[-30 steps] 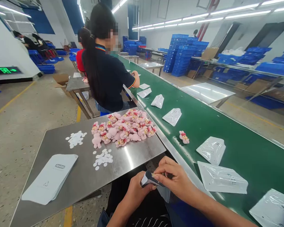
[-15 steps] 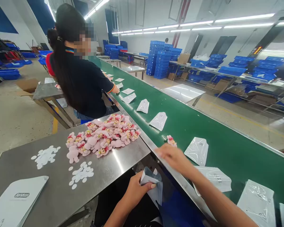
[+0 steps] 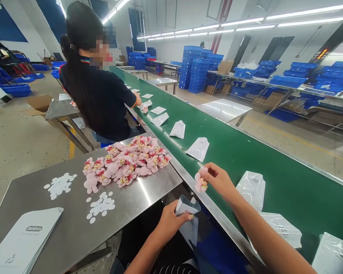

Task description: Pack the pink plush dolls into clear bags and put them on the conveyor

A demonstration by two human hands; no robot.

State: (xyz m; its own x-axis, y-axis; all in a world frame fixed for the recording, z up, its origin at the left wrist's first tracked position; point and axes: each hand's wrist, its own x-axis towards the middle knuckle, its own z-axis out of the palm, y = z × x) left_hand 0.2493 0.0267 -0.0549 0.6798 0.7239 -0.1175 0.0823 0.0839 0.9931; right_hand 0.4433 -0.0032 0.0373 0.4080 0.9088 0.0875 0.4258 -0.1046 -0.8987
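Note:
My left hand (image 3: 173,220) grips a white pouch (image 3: 187,207) over my lap; the pouch's mouth gapes upward and shows a grey inside. A small white disc shows at its rim. Between the fingertips of my right hand (image 3: 217,179) is a pink plush doll (image 3: 201,181), held upright over the near edge of the green conveyor belt (image 3: 225,152), above and to the right of the pouch. A heap of similar pink dolls (image 3: 128,161) lies on the metal table (image 3: 74,236) to the left, with white paper discs (image 3: 101,205) in two scattered groups.
Several flat white pouches (image 3: 251,188) lie along the belt. A stack of larger white pouches (image 3: 28,236) rests on the table's left part. A person in a dark shirt (image 3: 103,99) works beside the belt ahead. Blue crates (image 3: 200,72) stand beyond it.
My right hand has taken hold of the doll that lay on the belt and lifted it. The pouches on the belt appear shifted right and nearer. My left hand still holds its pouch.

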